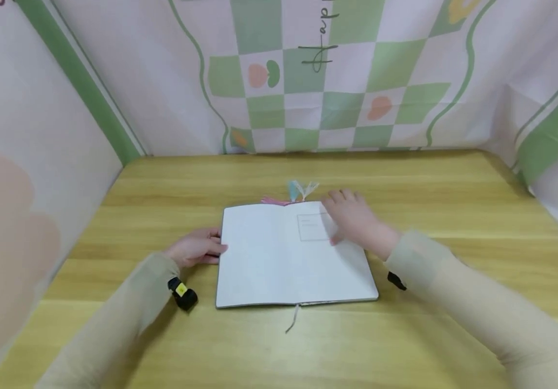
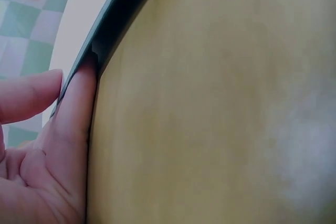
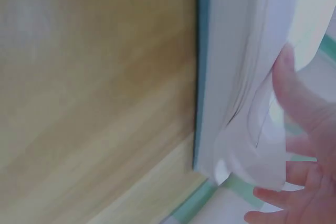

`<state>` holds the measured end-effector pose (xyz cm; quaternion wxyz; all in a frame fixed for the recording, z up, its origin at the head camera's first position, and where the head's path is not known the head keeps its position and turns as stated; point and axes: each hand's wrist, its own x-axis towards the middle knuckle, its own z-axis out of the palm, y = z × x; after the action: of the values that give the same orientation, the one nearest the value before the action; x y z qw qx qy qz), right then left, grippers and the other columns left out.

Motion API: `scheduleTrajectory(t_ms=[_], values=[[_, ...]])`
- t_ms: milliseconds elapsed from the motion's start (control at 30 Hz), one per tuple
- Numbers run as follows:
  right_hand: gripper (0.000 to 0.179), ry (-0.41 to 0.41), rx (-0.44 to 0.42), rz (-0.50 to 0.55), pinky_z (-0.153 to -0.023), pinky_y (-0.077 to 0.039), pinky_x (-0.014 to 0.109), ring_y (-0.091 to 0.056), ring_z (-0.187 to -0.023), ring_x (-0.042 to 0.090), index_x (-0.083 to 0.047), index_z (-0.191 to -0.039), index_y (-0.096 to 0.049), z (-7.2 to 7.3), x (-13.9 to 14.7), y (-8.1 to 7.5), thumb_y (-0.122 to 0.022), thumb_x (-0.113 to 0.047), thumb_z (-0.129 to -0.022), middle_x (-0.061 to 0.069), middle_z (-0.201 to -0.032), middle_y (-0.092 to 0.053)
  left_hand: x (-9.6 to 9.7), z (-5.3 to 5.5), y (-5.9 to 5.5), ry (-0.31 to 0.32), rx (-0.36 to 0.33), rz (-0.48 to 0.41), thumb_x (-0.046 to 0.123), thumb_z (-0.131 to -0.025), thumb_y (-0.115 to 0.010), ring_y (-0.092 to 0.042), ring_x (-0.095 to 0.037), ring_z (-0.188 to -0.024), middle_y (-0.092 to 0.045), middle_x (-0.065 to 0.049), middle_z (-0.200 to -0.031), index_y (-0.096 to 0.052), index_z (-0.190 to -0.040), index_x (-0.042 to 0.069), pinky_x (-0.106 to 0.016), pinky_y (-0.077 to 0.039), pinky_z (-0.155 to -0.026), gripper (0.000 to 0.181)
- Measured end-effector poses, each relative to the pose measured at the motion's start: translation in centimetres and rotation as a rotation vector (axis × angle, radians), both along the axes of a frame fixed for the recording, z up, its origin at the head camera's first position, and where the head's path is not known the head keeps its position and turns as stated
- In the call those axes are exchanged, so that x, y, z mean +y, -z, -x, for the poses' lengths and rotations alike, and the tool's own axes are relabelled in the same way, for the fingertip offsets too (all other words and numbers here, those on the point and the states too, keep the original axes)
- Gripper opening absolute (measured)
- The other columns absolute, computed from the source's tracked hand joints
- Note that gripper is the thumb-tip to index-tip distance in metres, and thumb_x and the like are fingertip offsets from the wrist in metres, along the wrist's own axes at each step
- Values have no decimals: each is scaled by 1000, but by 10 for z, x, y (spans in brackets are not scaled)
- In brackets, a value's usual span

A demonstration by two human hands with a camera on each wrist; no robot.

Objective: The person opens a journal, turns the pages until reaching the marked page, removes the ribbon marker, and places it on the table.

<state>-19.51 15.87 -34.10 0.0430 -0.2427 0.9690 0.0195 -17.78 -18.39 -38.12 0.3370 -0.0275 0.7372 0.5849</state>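
I see the open notebook (image 1: 279, 265) lying mid-table on the wooden table (image 1: 240, 354), tassels (image 1: 293, 191) at its far edge. I have the left hand (image 1: 196, 247) pinching its left edge between thumb and fingers, while the right hand (image 1: 355, 219) touches the far right pages, thumb and fingers spread wide

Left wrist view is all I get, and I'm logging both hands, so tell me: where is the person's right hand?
Observer: The right hand is at the far right corner of an open notebook.
Operator: Does anything stick out of it?
Observer: Yes, pink, pale blue and white tassels at its far edge.
Operator: Anything printed on the pages?
Observer: A box outline on the right page, partly behind the hand; its text is too small to read.
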Motion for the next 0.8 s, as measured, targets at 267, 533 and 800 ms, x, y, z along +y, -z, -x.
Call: scheduleTrajectory(t_ms=[267, 533, 800], values=[[99, 23, -20, 46, -107, -23, 63, -29, -131, 52, 8, -139, -37, -3, 3, -4, -86, -32, -63, 30, -141, -37, 1, 1, 0, -15, 5, 26, 2, -94, -53, -58, -7, -77, -62, 1, -94, -44, -123, -4, -21, -51, -69, 31], [73, -79, 11, 163, -98, -39, 58, -43, -122, 47, 3, -133, -48, -9, 11, -5, -83, -14, -71, 29, -138, -42, 1, 2, -1, -16, -1, 36, 3, -95, -53, -59, -8, -79, -61, -3, -101, -43, -127, -5, -21, -52, -70, 35], [47, -121, -54, 481, -87, -49, 48, -59, -107, 37, 4, -127, -55, -30, 22, -11, -60, 14, -81, 22, -123, -60, 2, 2, -2, -29, -21, 54, 3, -95, -53, -59, -9, -80, -61, -6, -104, -41, -129, -4, -21, -52, -70, 37]])
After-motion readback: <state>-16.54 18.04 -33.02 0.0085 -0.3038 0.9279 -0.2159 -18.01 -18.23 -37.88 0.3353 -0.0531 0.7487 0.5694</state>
